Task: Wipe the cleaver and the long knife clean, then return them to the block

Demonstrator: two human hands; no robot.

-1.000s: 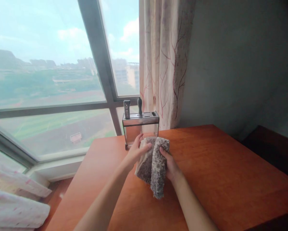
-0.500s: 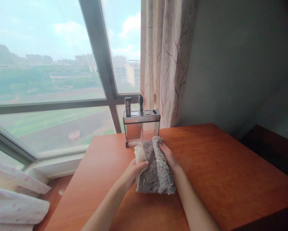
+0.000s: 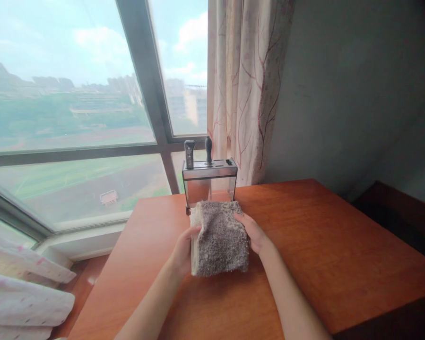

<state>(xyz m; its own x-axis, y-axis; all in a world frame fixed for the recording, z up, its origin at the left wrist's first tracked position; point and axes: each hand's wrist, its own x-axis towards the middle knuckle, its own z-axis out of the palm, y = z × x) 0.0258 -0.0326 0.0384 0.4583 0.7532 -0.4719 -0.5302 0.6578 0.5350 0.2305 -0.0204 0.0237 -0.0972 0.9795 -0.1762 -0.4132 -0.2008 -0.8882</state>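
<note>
A folded grey, fluffy cloth (image 3: 222, 241) with a pale cream edge on its left is held up between my two hands, in front of a knife block. My left hand (image 3: 184, 248) grips its left side, thumb on top and the other fingers hidden beneath. At the upper right edge, my right hand (image 3: 252, 230) pinches it, with the thumb side showing. The knife block (image 3: 210, 174) is see-through with a metallic top; two dark handles stand up out of it. The cloth covers part of its base.
The reddish-brown wooden table (image 3: 304, 264) spreads around my arms. Beyond it are a large window (image 3: 70, 113) and a patterned curtain (image 3: 249, 94). Another curtain (image 3: 24, 300) hangs low on the left. A dark piece of furniture (image 3: 396, 208) stands at the right.
The rolled, lighter fold along the cloth's right side now lies flat, so its top looks evenly grey. Both hands, still gripping, have shifted slightly; the left moved left and up.
</note>
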